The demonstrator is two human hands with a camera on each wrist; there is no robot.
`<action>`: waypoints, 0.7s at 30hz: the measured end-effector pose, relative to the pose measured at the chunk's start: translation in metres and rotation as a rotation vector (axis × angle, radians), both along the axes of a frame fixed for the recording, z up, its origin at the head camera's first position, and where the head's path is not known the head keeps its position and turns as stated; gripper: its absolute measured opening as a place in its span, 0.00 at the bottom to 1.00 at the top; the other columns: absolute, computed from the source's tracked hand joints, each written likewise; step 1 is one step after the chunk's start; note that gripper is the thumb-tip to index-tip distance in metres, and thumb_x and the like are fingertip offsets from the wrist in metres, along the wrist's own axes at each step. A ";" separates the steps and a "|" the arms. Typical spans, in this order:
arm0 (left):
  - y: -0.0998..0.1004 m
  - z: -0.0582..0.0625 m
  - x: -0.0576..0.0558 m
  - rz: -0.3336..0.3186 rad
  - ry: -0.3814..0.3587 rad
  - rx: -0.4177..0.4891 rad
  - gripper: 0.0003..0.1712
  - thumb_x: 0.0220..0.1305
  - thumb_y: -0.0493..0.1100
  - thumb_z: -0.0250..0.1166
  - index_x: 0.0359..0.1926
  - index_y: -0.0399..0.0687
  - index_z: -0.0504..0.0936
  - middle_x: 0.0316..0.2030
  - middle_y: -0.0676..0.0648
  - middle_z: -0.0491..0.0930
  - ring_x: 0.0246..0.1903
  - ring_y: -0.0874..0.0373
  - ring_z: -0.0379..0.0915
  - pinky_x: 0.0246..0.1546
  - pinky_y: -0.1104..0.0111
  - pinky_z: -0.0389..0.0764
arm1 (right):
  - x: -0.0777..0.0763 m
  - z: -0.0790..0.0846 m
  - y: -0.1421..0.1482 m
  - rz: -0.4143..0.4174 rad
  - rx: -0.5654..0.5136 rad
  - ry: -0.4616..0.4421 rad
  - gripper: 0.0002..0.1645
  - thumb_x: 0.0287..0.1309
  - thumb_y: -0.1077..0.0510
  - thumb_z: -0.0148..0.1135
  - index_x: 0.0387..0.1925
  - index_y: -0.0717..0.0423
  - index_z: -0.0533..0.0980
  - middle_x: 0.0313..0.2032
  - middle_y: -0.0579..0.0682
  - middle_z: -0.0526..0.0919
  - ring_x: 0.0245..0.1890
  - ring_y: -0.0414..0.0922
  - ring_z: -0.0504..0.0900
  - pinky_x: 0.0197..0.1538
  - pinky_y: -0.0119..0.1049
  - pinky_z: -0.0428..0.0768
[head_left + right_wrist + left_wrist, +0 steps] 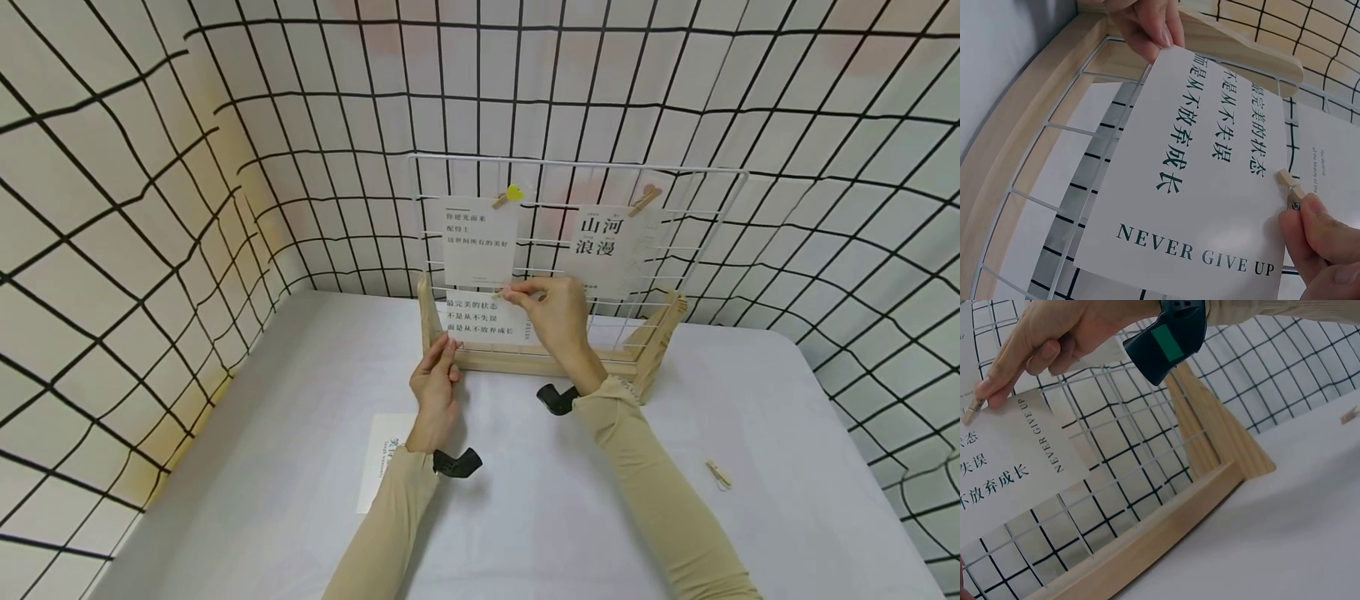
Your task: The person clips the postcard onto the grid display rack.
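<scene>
— Where does the NEVER GIVE UP card (pixel 1210 206) sit?
— Low on the left of the white wire rack (pixel 577 163), just below an upper card (pixel 480 260) and above the wooden base (pixel 517 363).
— And the two hands?
— The left grip (pixel 437 387) pinches the card's lower left corner, its fingertips brought together on the paper. The right grip (pixel 558 312) is nearly closed too, thumb and finger squeezing a small wooden clip (pixel 1292 187) at the card's top edge.
— What worries you?
— The clip's bite. I can't tell whether it takes in a wire along with the paper. If it catches only paper, the card would probably drop once that corner is let go.
— Anything else?
— Tilt, perhaps: with one clip, a tug from the left grip could swivel the card. A stray knuckle might also knock the upper card.
</scene>
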State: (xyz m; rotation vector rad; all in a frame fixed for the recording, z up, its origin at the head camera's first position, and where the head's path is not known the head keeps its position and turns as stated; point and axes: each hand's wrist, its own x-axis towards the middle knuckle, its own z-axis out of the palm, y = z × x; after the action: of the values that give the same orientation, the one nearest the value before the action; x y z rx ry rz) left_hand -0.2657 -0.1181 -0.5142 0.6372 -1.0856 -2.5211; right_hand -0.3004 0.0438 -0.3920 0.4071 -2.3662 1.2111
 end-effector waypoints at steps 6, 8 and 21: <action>0.000 0.000 0.001 -0.011 0.011 -0.001 0.17 0.68 0.33 0.68 0.57 0.36 0.85 0.33 0.52 0.90 0.14 0.73 0.63 0.16 0.82 0.63 | 0.001 -0.001 -0.001 0.000 -0.007 -0.003 0.09 0.55 0.55 0.78 0.36 0.55 0.91 0.34 0.55 0.92 0.08 0.28 0.50 0.14 0.28 0.52; 0.000 0.001 0.001 -0.012 0.009 -0.002 0.17 0.69 0.33 0.68 0.58 0.36 0.85 0.34 0.52 0.90 0.14 0.73 0.63 0.15 0.82 0.63 | 0.000 -0.001 -0.001 -0.002 -0.007 0.000 0.09 0.55 0.54 0.78 0.36 0.55 0.91 0.34 0.55 0.92 0.08 0.28 0.50 0.14 0.28 0.52; 0.000 0.004 0.003 -0.029 0.030 -0.009 0.17 0.70 0.35 0.66 0.58 0.41 0.86 0.34 0.54 0.89 0.15 0.72 0.64 0.16 0.82 0.66 | 0.001 -0.001 -0.002 -0.044 0.061 0.039 0.12 0.56 0.51 0.79 0.36 0.56 0.91 0.32 0.54 0.92 0.11 0.37 0.58 0.18 0.31 0.54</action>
State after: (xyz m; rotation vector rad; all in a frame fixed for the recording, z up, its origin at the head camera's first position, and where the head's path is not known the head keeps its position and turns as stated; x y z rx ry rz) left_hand -0.2632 -0.1180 -0.5106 0.5837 -1.1034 -2.5406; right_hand -0.2993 0.0422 -0.3930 0.3935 -2.3710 1.1034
